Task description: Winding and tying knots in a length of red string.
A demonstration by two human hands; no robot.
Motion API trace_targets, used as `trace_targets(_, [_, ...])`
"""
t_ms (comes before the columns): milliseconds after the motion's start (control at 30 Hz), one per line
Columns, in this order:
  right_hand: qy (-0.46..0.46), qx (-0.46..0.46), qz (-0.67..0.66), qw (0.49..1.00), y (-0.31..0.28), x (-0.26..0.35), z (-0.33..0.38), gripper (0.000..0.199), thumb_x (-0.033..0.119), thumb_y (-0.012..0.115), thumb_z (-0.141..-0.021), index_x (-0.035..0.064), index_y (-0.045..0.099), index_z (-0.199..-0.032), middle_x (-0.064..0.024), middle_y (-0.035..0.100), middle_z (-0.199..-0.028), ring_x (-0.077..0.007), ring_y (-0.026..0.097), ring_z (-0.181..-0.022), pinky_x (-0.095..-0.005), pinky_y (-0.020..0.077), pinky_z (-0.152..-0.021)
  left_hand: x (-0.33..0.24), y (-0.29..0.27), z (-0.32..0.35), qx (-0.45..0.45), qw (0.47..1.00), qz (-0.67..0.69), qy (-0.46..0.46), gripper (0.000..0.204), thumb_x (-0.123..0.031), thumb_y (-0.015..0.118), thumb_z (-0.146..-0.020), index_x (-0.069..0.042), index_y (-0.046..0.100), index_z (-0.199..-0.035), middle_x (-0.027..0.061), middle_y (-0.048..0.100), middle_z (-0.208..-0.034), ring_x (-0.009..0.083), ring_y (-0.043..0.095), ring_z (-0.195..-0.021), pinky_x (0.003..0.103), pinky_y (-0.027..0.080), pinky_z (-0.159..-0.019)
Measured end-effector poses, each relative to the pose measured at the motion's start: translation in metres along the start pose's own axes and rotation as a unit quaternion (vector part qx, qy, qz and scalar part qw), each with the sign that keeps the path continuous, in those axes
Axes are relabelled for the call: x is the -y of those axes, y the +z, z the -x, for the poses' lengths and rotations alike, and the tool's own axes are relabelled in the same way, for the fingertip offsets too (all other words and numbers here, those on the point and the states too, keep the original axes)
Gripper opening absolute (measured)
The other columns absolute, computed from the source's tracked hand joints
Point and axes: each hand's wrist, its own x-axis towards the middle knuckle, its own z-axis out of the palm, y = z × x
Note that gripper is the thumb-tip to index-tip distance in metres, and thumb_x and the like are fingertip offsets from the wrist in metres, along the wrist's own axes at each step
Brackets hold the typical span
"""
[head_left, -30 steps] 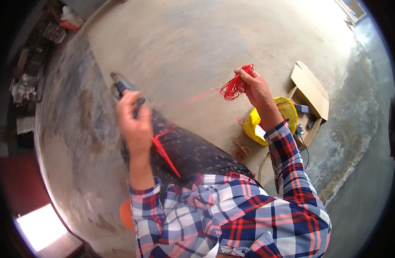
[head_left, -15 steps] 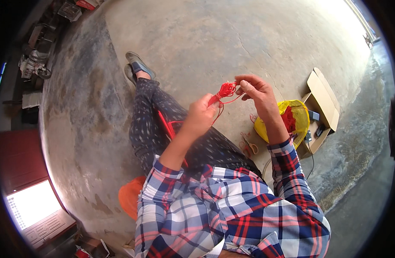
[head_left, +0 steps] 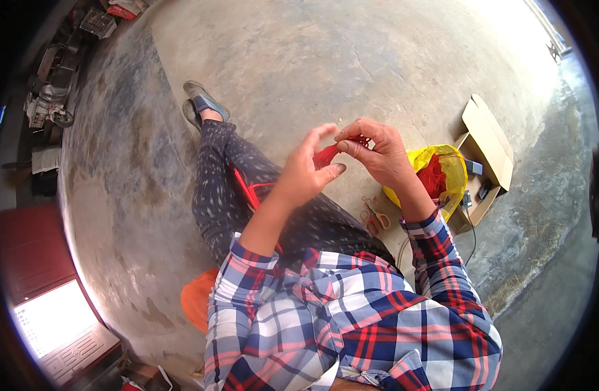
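Note:
A small bundle of red cord (head_left: 325,156) is in front of me, above my legs. My right hand (head_left: 381,153) is closed on its right end, with thumb and fingers pinched together and some cord showing above the fingers. To the left, my left hand (head_left: 304,171) is open around the bundle's other end, thumb and fingers apart. Whether it touches the cord is hard to tell. Across my thigh lies a long red piece (head_left: 247,189), partly hidden by my left forearm. Below my right hand, scissors (head_left: 377,218) rest on the floor.
At right, a yellow bag (head_left: 459,179) holds more red cord (head_left: 433,177). Beside it stands an open cardboard box (head_left: 498,153) with dark devices and a cable. Something orange (head_left: 198,300) is beneath me at left. Assorted objects line the far left wall.
My left hand has loosened from the bundle and spread its fingers. My right hand has moved left and down and now pinches the bundle instead of a loose loop.

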Motion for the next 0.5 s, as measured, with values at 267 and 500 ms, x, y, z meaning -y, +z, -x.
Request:
trace_targets(267, [0.114, 0.009, -0.104, 0.988, -0.013, -0.003, 0.002, 0.019, 0.011, 0.066, -0.084, 0.0001, 0.066, -0.099, -0.0072, 0.064, -0.076, -0.0163, 0.065, -0.076, -0.028, 0.0531, -0.067, 0.011, -0.016, 0.004, 0.174, 0.969, -0.165, -0.067, 0.013, -0.006, 0.055, -0.087, -0.002, 0.062, -0.096, 0.0087, 0.064, -0.076, 0.018, 0.059, -0.068, 0.031, 0.047, -0.061])
trace_targets(500, [0.058, 0.189, 0.173, 0.965, -0.013, 0.003, 0.005, 0.026, 0.027, 0.065, -0.086, 0.0014, 0.066, -0.093, -0.0168, 0.062, -0.073, -0.0266, 0.063, -0.069, -0.037, 0.0481, -0.063, -0.004, -0.013, 0.004, 0.165, 0.95, -0.265, -0.019, 0.009, -0.011, 0.057, -0.087, -0.004, 0.06, -0.09, 0.0195, 0.06, -0.072, 0.0367, 0.057, -0.062, 0.036, 0.046, -0.058])
